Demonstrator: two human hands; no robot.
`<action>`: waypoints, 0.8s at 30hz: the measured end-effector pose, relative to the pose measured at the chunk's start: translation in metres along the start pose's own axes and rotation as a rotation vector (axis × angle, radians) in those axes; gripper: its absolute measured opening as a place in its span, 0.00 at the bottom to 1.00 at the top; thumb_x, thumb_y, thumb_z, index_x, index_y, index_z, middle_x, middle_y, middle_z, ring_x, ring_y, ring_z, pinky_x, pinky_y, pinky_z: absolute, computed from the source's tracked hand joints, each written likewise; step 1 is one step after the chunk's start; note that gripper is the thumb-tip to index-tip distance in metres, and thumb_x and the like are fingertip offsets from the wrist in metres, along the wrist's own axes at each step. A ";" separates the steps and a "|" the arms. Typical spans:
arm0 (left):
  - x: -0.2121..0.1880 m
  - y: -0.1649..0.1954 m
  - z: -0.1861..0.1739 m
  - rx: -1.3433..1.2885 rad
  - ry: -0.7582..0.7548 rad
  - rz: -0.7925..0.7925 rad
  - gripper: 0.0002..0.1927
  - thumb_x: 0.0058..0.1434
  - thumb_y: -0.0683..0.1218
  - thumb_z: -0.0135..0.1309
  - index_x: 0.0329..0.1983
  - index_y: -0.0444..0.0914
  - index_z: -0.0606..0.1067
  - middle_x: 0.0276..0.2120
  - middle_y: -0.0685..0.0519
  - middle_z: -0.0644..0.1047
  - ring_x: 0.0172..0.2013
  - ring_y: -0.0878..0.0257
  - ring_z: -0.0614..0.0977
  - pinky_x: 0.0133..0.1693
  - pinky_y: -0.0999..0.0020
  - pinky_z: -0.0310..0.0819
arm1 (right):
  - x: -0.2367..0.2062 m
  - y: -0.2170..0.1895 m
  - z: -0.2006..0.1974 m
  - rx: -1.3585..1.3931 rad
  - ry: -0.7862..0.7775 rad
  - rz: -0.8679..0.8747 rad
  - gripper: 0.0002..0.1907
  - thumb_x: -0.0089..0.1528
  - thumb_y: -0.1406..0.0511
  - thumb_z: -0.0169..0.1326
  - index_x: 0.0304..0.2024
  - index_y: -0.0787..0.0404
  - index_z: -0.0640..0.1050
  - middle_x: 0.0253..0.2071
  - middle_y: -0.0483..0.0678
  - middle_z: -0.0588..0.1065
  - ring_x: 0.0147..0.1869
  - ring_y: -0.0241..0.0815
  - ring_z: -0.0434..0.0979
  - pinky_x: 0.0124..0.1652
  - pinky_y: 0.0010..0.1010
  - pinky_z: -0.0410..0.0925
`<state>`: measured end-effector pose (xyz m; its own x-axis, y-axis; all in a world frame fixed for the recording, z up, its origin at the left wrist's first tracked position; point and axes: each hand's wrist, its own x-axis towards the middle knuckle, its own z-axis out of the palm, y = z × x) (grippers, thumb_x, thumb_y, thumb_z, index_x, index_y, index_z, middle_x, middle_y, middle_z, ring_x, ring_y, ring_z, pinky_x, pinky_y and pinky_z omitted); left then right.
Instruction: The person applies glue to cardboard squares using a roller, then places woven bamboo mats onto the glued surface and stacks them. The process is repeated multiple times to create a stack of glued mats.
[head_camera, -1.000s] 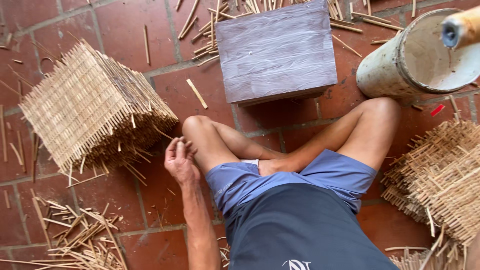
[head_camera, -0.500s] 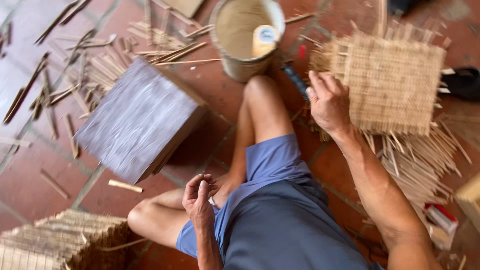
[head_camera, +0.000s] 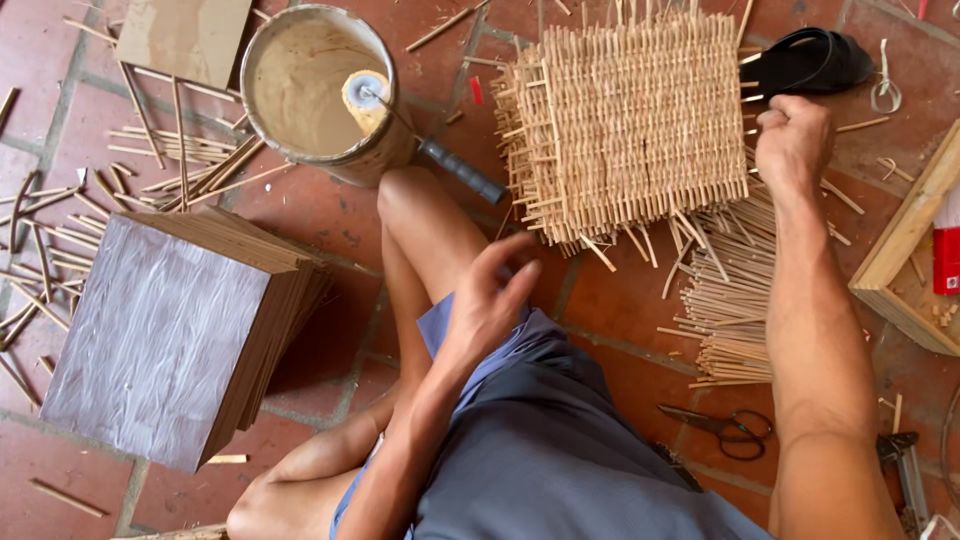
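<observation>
A person sits cross-legged on a red tiled floor (head_camera: 330, 215), seen from above. Their right hand (head_camera: 793, 140), at two o'clock, curls its fingers closed around the right edge of a woven bamboo mat (head_camera: 628, 125) lying at twelve o'clock, seemingly to steady or draw it in. Their left hand (head_camera: 490, 300), near the centre, hovers over the knee with fingers loosely spread, holding nothing. A bundle of loose bamboo sticks (head_camera: 730, 300) lies at three o'clock, partly under the mat, within easy reach. A glue bucket (head_camera: 315, 90) with a roller sits at eleven o'clock. A stack of thin wooden boards (head_camera: 175, 335) rests at nine o'clock. Scissors (head_camera: 725, 425) lie at four o'clock.
</observation>
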<state>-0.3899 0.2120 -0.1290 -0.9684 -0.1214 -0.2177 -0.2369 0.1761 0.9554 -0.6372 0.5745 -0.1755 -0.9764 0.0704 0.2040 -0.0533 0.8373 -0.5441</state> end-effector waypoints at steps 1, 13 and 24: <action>0.024 0.005 0.012 0.020 0.028 0.093 0.22 0.65 0.46 0.57 0.62 0.36 0.75 0.48 0.47 0.82 0.40 0.61 0.82 0.43 0.65 0.78 | 0.001 -0.003 0.001 -0.015 -0.020 0.047 0.13 0.67 0.71 0.52 0.51 0.67 0.83 0.42 0.60 0.82 0.47 0.51 0.83 0.48 0.39 0.72; 0.155 -0.014 0.063 -0.094 0.098 -0.051 0.29 0.70 0.43 0.48 0.73 0.30 0.60 0.58 0.30 0.74 0.52 0.49 0.81 0.47 0.61 0.81 | 0.014 -0.026 -0.013 0.084 -0.097 0.215 0.17 0.65 0.72 0.57 0.57 0.65 0.80 0.47 0.59 0.80 0.44 0.47 0.82 0.42 0.35 0.73; 0.165 -0.014 0.069 -0.288 0.128 -0.272 0.33 0.62 0.39 0.44 0.73 0.31 0.57 0.54 0.39 0.78 0.25 0.61 0.82 0.19 0.68 0.72 | 0.029 0.010 -0.036 0.821 -0.295 0.028 0.08 0.68 0.77 0.62 0.50 0.68 0.81 0.46 0.53 0.81 0.46 0.37 0.81 0.52 0.25 0.75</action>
<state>-0.5517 0.2571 -0.1923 -0.8518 -0.2497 -0.4605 -0.4335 -0.1576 0.8873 -0.6587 0.6044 -0.1452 -0.9879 -0.1534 0.0247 -0.0515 0.1736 -0.9835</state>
